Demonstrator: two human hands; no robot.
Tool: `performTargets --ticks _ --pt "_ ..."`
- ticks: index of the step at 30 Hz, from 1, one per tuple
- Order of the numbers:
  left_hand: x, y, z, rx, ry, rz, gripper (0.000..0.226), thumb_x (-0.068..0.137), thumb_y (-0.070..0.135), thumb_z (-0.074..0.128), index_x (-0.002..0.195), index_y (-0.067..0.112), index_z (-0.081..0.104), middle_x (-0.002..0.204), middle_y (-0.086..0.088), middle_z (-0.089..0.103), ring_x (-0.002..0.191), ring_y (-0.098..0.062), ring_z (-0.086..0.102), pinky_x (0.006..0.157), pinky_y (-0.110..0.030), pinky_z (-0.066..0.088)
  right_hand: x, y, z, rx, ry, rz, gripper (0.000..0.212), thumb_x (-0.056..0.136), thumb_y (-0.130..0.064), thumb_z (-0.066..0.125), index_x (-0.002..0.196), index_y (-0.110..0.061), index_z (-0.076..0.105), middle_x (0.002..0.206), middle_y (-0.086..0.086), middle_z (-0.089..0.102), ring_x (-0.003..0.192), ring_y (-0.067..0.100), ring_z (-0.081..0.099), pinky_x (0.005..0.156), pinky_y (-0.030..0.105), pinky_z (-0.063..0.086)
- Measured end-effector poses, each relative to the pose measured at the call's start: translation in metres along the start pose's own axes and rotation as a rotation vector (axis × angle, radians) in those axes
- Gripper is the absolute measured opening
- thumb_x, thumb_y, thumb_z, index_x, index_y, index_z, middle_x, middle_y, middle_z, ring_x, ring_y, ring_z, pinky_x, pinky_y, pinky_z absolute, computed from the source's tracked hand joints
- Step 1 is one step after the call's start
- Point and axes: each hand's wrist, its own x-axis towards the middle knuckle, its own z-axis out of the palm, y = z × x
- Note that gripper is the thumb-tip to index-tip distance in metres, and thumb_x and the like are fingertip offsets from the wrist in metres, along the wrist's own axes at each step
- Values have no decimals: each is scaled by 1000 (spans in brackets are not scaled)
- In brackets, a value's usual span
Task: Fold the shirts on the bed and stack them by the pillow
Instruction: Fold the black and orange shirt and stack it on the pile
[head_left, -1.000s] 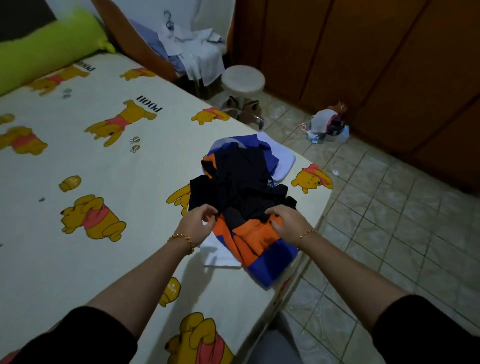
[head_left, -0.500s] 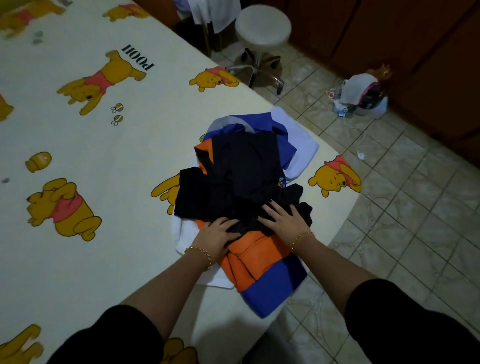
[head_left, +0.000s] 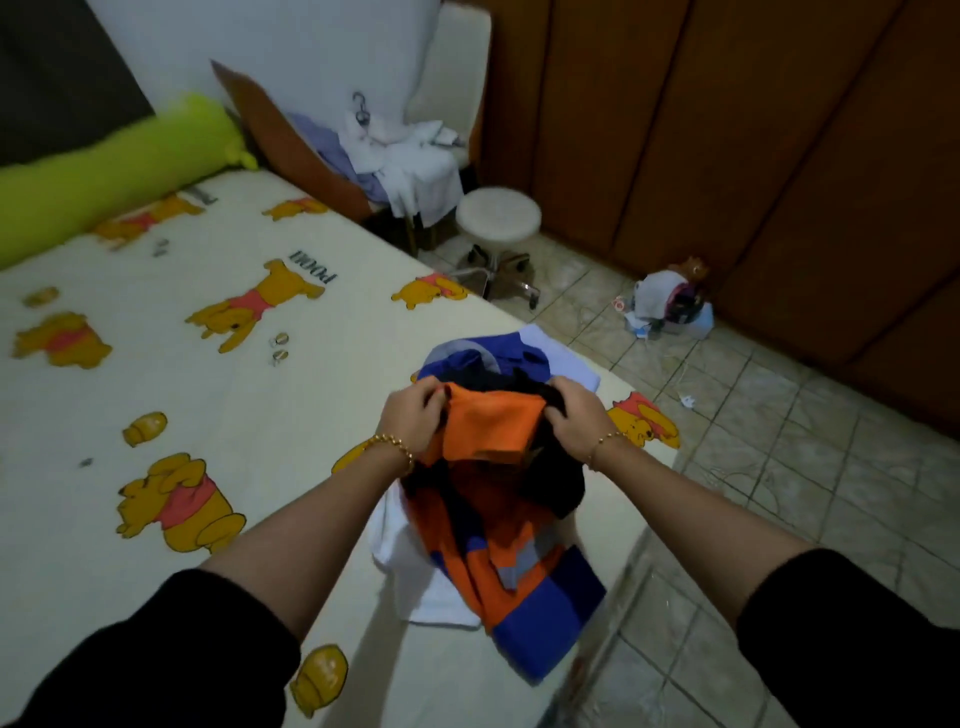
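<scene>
Both left grip (head_left: 413, 420) and right grip (head_left: 571, 415) clench orange shirt (head_left: 491, 431) top; length drapes nearward onto bed (head_left: 311, 415)

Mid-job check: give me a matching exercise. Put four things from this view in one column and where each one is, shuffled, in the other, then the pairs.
1. orange-and-blue shirt
2. green bolster pillow
3. round stool
4. white garment

A. on the tiled floor
B. flat on the bed, beneath the rest
C. gripped by left hand and right hand
D. at the far end, by the wall

Pairs: 1-C, 2-D, 3-A, 4-B
</scene>
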Motion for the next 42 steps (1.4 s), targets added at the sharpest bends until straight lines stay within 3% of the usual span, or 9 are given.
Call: performTargets --ticks 5,10,12,15,18,23,27,34,42 --pt "6 105 -125 -222 304 115 19 98 15 43 87 9 58 89 -15 61 86 -26 55 66 -27 32 1 -114 -89 306 281 -103 21 93 -16 55 110 -3 56 109 13 55 102 25 53 76 25 33" --pt "-19 198 -238 -320 464 258 29 98 24 47 110 5 65 113 -14 66 112 -26 57 84 -26 35 -29 -209 -151 583 444 -292 36 90 -17 60 121 -12 43 109 2 54 104 19 55 91 34 44" --pt "-33 221 -273 -298 530 229 33 98 28 46 117 7 64 118 -11 64 116 -25 55 82 -21 33 -50 -241 -164 646 351 -405 49 88 -12 62 129 -19 37 112 -3 53 101 9 53 88 24 44" --pt "-58 242 -320 -293 575 248 36 97 29 46 118 6 63 121 -13 63 115 -27 55 89 -28 41 -81 -281 -170 667 163 -484 36 89 -13 60 122 -27 50 110 -9 59 102 6 57 83 20 49" --pt "-81 248 -348 -258 573 270 36 97 29 47 112 2 64 116 -14 64 112 -28 57 90 -33 43 -101 -311 -164 784 42 -456 20 94 -9 55 114 -11 58 94 -1 64 81 6 62 67 13 52" --pt "-135 230 -393 -207 656 276 26 97 29 48 101 11 67 109 -12 67 106 -27 59 81 -28 43 -112 -357 -163 706 71 -459 16 94 -24 56 94 -12 67 94 9 67 89 19 62 82 36 49" --pt "-190 204 -435 -17 788 262 23 97 29 44 103 16 62 107 -4 64 105 -24 57 79 -27 38 -119 -393 -188 597 189 -573 25 94 -31 56 108 -12 66 106 10 69 101 21 63 94 45 48" --pt "-281 178 -493 409 767 183 20 90 9 45 109 11 50 106 -6 44 109 -26 44 89 -33 34 -165 -455 -228 175 -122 -787 28 80 -19 67 105 -13 57 98 5 61 90 19 57 80 31 46" --pt "-360 163 -501 859 732 6 70 70 50 63 128 21 35 120 -5 33 116 -24 35 102 -42 33 -212 -497 -225 293 -61 -878 37 85 -21 34 107 -12 63 106 5 56 101 19 50 84 29 41"
